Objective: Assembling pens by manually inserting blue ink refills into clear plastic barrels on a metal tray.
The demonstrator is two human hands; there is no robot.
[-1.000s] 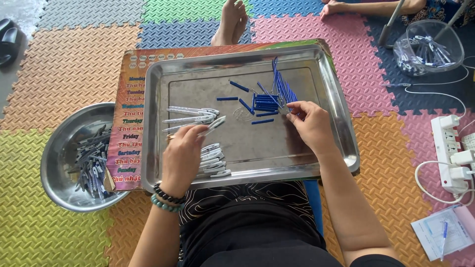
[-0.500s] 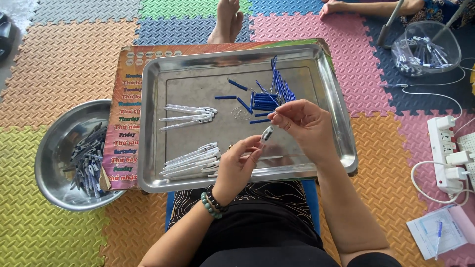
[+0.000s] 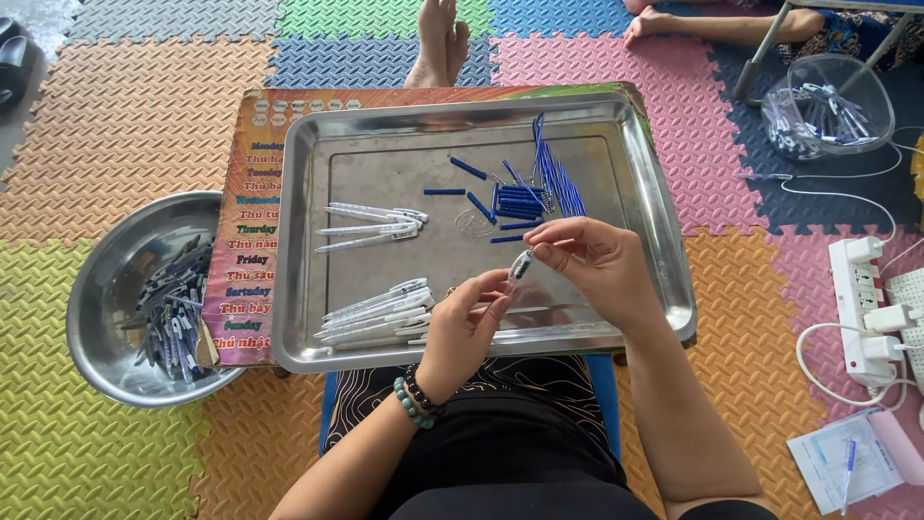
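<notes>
Over the near part of a steel tray (image 3: 664, 289), my left hand (image 3: 464, 332) holds a clear pen barrel (image 3: 518, 268) by its lower end. My right hand (image 3: 592, 265) pinches a thin part at the barrel's upper tip. Behind my hands lie blue refills (image 3: 556, 178) and short blue pieces (image 3: 518, 207) in the tray. Clear white pen barrels lie in two groups, one at the tray's middle left (image 3: 375, 226) and one at its near left (image 3: 380, 313).
A round steel bowl (image 3: 115, 279) of assembled pens sits left of the tray on foam mats. A clear plastic container (image 3: 828, 106) of pens stands far right. A power strip (image 3: 866, 308) with cables lies right; another person's feet (image 3: 438, 39) are beyond the tray.
My left hand left the near-left barrel pile and came up to the middle with a barrel. My right hand drew back from the blue pieces to meet it.
</notes>
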